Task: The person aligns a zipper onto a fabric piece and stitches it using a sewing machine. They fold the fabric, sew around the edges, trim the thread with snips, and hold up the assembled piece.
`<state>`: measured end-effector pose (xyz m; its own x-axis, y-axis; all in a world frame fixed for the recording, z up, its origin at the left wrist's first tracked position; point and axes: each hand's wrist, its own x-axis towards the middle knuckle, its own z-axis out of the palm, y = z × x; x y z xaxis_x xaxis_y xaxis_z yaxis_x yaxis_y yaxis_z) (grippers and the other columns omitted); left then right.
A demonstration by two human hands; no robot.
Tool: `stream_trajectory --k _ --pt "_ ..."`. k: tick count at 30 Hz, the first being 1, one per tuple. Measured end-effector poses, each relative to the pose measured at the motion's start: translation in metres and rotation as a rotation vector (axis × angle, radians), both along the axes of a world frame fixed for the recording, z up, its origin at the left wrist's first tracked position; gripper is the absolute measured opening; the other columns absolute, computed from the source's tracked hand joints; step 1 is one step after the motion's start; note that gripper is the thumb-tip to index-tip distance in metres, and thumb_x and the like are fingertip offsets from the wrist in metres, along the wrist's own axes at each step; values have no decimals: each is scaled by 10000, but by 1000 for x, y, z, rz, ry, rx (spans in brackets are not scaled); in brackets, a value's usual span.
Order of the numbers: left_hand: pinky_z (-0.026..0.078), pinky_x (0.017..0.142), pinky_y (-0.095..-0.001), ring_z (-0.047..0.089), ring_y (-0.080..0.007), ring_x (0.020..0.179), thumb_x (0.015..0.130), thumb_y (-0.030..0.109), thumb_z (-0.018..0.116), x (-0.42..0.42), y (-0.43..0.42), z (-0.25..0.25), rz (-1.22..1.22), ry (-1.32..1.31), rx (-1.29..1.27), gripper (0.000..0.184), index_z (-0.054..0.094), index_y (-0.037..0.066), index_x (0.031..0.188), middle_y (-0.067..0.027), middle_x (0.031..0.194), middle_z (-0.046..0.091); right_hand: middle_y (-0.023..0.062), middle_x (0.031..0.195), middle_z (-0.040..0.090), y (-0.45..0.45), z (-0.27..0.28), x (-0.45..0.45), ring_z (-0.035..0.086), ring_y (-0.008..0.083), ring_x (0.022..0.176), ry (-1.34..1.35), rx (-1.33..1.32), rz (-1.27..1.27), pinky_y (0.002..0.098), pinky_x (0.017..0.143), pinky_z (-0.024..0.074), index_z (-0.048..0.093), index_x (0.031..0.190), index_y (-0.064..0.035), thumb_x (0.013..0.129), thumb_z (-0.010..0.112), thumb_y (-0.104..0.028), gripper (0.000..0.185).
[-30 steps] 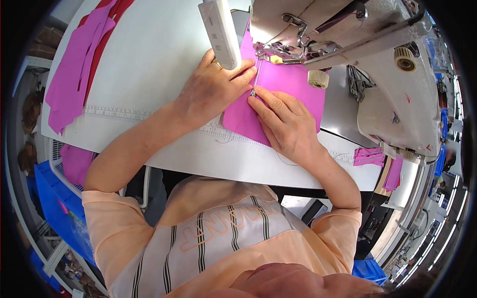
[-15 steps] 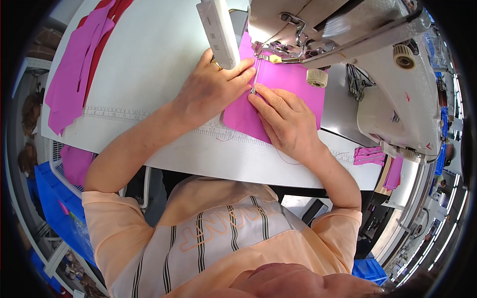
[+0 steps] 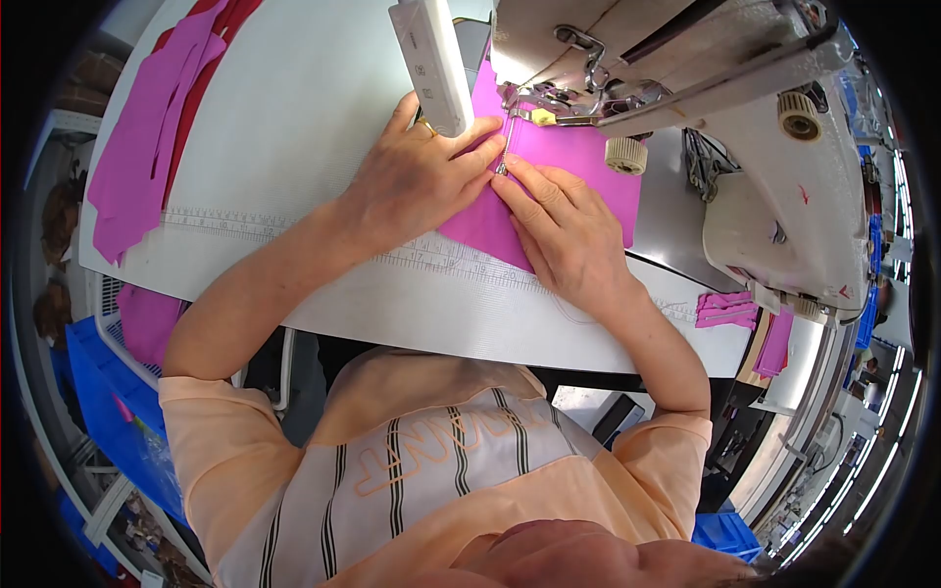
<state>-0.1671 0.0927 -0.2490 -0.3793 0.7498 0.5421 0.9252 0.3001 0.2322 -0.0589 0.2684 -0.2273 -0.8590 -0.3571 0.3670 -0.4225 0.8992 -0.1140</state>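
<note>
A piece of pink fabric (image 3: 583, 147) lies beneath the presser foot (image 3: 520, 103) of a sewing machine. Along it runs a narrow zipper (image 3: 508, 142) with a small metal slider (image 3: 501, 170) at its near end. My left hand (image 3: 417, 176) rests palm down on the fabric's left side, fingers stretched towards the zipper and partly behind a white device. My right hand (image 3: 569, 220) has its fingertips closed around the slider, with its thumb mostly hidden under the hand.
The white device (image 3: 431, 69) hangs over my left fingers. Pink cut pieces (image 3: 147, 147) lie on red fabric (image 3: 186, 127) at the left. A ruler strip (image 3: 431, 257) crosses the table. Small pink zippered pieces (image 3: 725, 310) lie at the right edge. Blue bins (image 3: 123, 421) stand below left.
The pink fabric and the slider have shifted slightly away from me, towards the presser foot. My right hand has moved along with them; my left hand stays nearly in place.
</note>
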Motion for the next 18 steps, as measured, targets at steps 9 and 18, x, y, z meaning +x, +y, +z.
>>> stream_trajectory --k 9,18 --pt "449 822 -364 613 -197 931 750 138 699 -2 0 -4 -7 40 24 297 669 61 1035 -48 1070 634 72 1189 582 3 -2 -7 569 224 991 31 -12 -13 341 789 491 610 1111 -63 746 645 -91 369" --pt "450 819 -365 618 -186 930 748 158 707 -4 1 -7 -15 66 25 300 667 57 1028 -44 1049 643 67 1172 586 7 -3 -13 583 210 922 32 -22 -23 338 760 493 608 1109 -59 732 653 -79 380"
